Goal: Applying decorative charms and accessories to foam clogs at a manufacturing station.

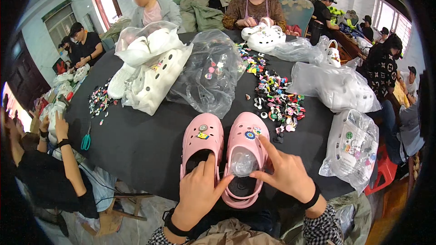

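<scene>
Pink clogs (pixel 225 147) lie under both hands: left hand (pixel 198 189) spread, right hand (pixel 284 172) pinching plastic wad (pixel 243 162).

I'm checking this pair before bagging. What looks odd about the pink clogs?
The right pink clog has a crumpled clear plastic bag stuffed in its opening, pinched by both hands; the left pink clog has none showing.

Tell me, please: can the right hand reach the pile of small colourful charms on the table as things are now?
Probably yes. The right hand rests on the right pink clog, and the pile of charms lies just beyond it on the black table, with only open tabletop between them.
</scene>
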Motion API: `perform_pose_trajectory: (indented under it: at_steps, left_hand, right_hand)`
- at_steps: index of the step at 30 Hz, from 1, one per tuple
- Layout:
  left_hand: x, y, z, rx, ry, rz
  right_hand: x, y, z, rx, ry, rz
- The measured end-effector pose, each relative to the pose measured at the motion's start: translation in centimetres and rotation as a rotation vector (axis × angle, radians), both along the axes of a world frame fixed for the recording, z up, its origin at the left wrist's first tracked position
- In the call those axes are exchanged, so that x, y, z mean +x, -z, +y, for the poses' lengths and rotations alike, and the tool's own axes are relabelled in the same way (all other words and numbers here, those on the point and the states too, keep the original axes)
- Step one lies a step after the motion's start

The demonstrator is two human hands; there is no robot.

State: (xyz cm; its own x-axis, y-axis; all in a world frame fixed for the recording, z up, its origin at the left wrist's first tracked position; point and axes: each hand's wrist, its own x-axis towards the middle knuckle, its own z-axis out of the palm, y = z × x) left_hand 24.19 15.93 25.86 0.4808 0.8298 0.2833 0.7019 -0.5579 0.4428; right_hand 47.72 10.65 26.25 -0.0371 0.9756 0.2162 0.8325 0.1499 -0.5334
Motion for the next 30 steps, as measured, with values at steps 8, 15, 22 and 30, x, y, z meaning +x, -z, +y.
perform_pose_trajectory:
  at_steps: [8,15,22,30]
  left_hand:
    - [0.2,0.9,0.2,0.095,0.036,-0.031]
    - [0.8,0.4,-0.2,-0.066,-0.016,0.084]
    - [0.2,0.5,0.0,-0.083,0.002,0.083]
    - [-3.4,0.6,0.6,-0.054,0.087,0.038]
  right_hand:
    - [2.0,-0.7,2.6,0.052,-0.164,-0.247]
    - [-0.3,-0.4,2.3,0.042,-0.073,-0.317]
    - [-0.9,-0.4,2.0,0.05,-0.024,-0.274]
    - [-3.5,-0.5,1.7,0.112,-0.092,-0.151]
